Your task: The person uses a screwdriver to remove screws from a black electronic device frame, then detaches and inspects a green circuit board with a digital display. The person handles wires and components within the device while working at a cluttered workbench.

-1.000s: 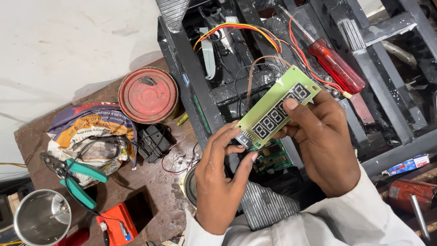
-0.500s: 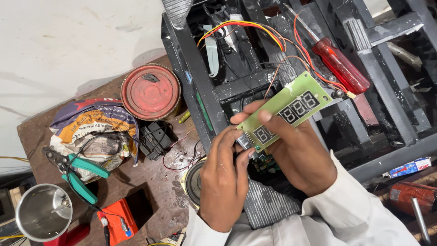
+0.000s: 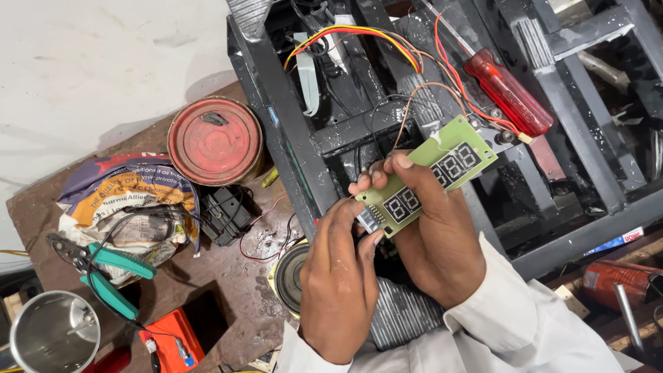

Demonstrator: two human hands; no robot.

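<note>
The right hand (image 3: 442, 242), at centre frame, grasps a green rectangular circuit board with a row of segment display digits (image 3: 431, 174); the thumb lies across the board face between the digits and the fingers support the underside. The left hand (image 3: 338, 276), just below and left of it, pinches a small grey component (image 3: 367, 220) at the board's lower-left end between fingertips and thumb. The board is held tilted above a black metal equipment chassis (image 3: 304, 138), upper centre. Thin orange-brown wires (image 3: 407, 103) run from the board's top edge into the chassis, so the board stays connected. Whether the grey component is seated or free cannot be determined; work on that end appears unfinished.

A red-handled screwdriver (image 3: 507, 91) rests on the chassis at upper right. At left of frame, on the brown worktable (image 3: 207, 290), stand a red round tin lid (image 3: 215, 140), a crumpled printed bag (image 3: 124, 200) and green-handled pliers (image 3: 110, 273). A steel cup (image 3: 52, 335) sits at lower left.
</note>
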